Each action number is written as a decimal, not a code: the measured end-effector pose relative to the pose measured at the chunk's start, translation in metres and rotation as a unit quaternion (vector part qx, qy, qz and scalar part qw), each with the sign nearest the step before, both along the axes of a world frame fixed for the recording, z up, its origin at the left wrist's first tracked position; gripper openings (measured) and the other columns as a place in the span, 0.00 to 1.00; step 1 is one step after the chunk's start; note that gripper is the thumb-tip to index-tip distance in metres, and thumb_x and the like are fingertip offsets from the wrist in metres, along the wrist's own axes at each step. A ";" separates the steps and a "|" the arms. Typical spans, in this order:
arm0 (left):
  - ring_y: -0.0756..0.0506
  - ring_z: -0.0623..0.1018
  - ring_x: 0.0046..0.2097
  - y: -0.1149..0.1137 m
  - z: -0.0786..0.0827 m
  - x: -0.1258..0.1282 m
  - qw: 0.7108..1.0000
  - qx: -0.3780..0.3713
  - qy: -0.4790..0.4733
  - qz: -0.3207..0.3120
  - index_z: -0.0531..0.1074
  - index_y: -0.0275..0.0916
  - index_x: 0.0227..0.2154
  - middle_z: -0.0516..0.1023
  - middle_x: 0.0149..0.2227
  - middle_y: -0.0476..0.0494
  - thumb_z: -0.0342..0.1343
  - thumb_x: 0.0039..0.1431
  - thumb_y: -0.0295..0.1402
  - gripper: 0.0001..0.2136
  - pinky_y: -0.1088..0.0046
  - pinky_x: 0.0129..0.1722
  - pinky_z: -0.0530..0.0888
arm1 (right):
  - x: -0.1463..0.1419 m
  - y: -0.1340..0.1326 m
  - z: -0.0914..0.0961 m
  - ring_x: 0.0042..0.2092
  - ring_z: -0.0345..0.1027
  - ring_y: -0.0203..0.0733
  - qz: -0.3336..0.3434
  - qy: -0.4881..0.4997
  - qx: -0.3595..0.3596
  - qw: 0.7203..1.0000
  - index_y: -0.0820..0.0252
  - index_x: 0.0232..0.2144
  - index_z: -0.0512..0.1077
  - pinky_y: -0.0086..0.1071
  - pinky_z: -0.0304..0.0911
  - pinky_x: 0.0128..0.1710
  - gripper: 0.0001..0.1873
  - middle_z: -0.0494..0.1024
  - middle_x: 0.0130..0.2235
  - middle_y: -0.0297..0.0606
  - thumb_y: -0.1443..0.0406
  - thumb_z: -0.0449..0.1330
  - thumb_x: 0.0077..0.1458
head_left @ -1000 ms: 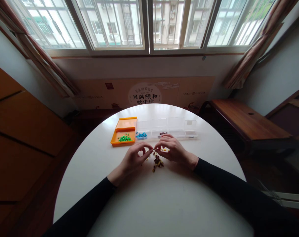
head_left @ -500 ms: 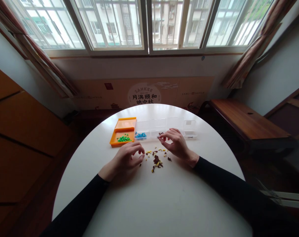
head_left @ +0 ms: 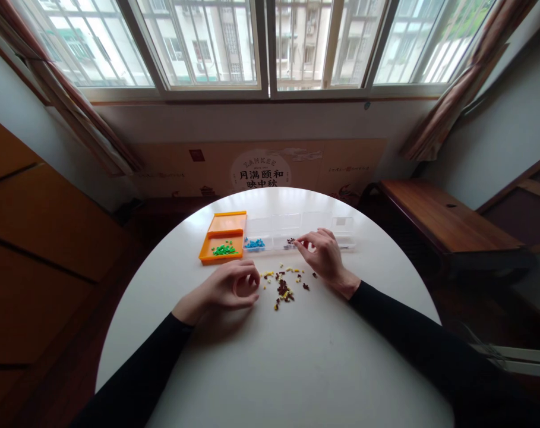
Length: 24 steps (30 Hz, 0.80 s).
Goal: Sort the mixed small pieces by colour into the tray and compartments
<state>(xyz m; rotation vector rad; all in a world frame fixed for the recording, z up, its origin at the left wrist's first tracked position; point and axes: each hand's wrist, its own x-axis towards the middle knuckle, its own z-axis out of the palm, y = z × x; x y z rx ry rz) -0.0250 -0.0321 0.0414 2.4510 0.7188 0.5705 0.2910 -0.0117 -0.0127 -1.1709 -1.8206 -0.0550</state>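
Left hand (head_left: 227,286) is half-curled at white bench (head_left: 270,368), grip part-open, nothing visible held. Brown and yellow pieces (head_left: 283,288) lie just right of it. Right hand (head_left: 327,254) is by dark pieces (head_left: 290,242) in clear case (head_left: 277,242), grip narrowed; can't tell what's held.

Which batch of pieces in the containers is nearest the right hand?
The dark brown pieces in the clear case, just beside the right hand; the blue pieces and green pieces lie farther left.
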 end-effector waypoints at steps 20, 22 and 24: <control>0.48 0.75 0.35 0.005 -0.019 -0.007 0.994 -0.091 -0.027 0.047 0.83 0.39 0.40 0.82 0.40 0.42 0.64 0.72 0.40 0.10 0.73 0.35 0.73 | -0.005 -0.008 0.004 0.32 0.67 0.41 0.080 -0.010 -0.023 0.997 0.55 0.28 0.73 0.43 0.64 0.56 0.14 0.76 0.27 0.31 0.66 0.62 0.69; 0.49 0.75 0.35 0.005 -0.025 -0.004 0.991 -0.100 -0.046 0.070 0.83 0.39 0.40 0.82 0.39 0.42 0.63 0.72 0.42 0.11 0.74 0.33 0.72 | -0.007 -0.010 0.007 0.32 0.67 0.40 0.100 -0.010 -0.018 0.995 0.55 0.28 0.73 0.43 0.65 0.55 0.14 0.77 0.28 0.31 0.67 0.61 0.69; 0.48 0.75 0.35 0.004 -0.027 0.000 0.987 -0.109 -0.075 0.089 0.82 0.38 0.41 0.83 0.38 0.42 0.63 0.73 0.42 0.12 0.74 0.34 0.72 | -0.009 -0.013 0.009 0.33 0.68 0.41 0.128 -0.014 -0.016 0.991 0.55 0.29 0.74 0.43 0.65 0.56 0.13 0.78 0.29 0.32 0.67 0.60 0.69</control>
